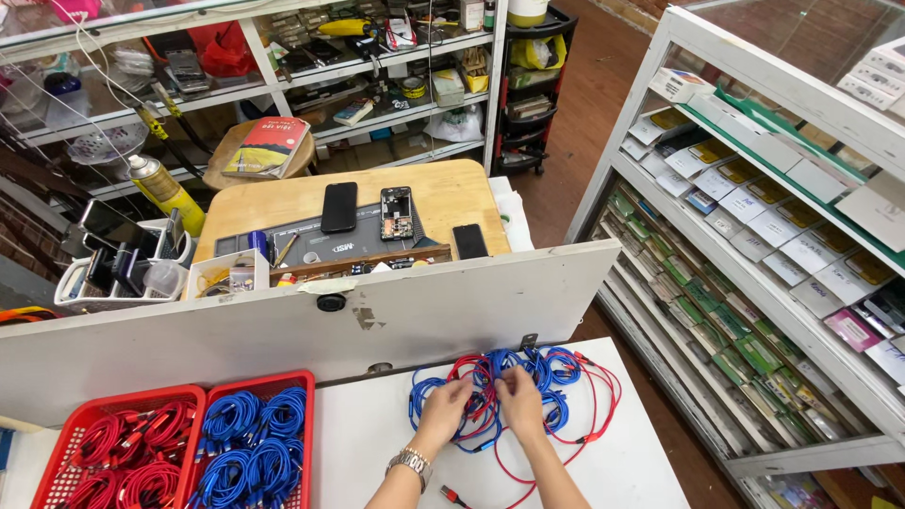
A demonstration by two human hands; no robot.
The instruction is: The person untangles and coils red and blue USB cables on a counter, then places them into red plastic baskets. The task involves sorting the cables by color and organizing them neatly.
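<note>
While both hands work in the tangle of red and blue cables (514,391) on the white bench (622,462), the left hand (445,407), with a watch (412,464) on its wrist, curls its fingers around blue strands, and the right hand (520,401) pinches strands just beside it. To the left sit two red baskets, one with red cable coils (118,452), one with blue coils (255,443). Beyond a white board (311,325), phones (339,207) lie on a far wooden table (452,193).

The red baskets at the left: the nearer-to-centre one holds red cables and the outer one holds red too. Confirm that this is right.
Not quite. The head view shows the basket nearer the centre holding coiled blue cables; only the outer basket holds red cables.
</note>
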